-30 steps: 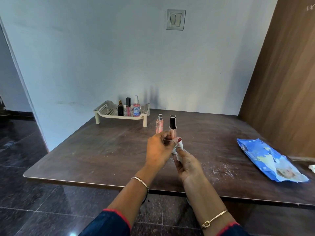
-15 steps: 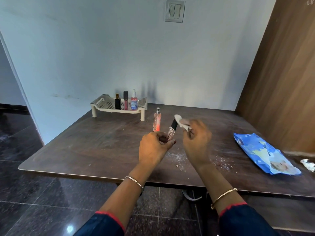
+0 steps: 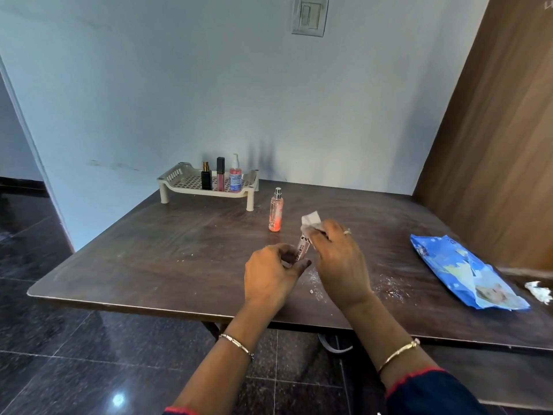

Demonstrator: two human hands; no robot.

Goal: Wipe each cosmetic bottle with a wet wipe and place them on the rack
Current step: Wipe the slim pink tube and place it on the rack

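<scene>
— Which one is being cleaned?
— The lip gloss tube (image 3: 302,250). It's up off the tabletop (image 3: 149,250), tilted, between the two hands. The left hand (image 3: 270,275) has its fingers curled round the lower end. The right hand (image 3: 341,262) pinches the wet wipe (image 3: 311,221) over the cap end, so the cap is mostly hidden.
— Awkward to hold?
— I'd guess it weighs next to nothing. It's a slim, stiff little tube, but smooth and probably slick once damp. Gripping the body low looks the sensible place. I'd go easy on twisting at the cap, in case it loosens.
— And the others?
— The rack (image 3: 179,181) sits at the back by the wall with three standing side by side on it: a black perfume bottle (image 3: 206,178), another gloss (image 3: 220,175) and a pump bottle (image 3: 235,175). A pink spray bottle (image 3: 276,211) stands upright on the tabletop just beyond the hands, near the rack but apart from it.
— The wipes?
— The blue pack (image 3: 460,274) lies well off to the right, with a crumpled white scrap (image 3: 538,290) beyond it at the edge.
</scene>
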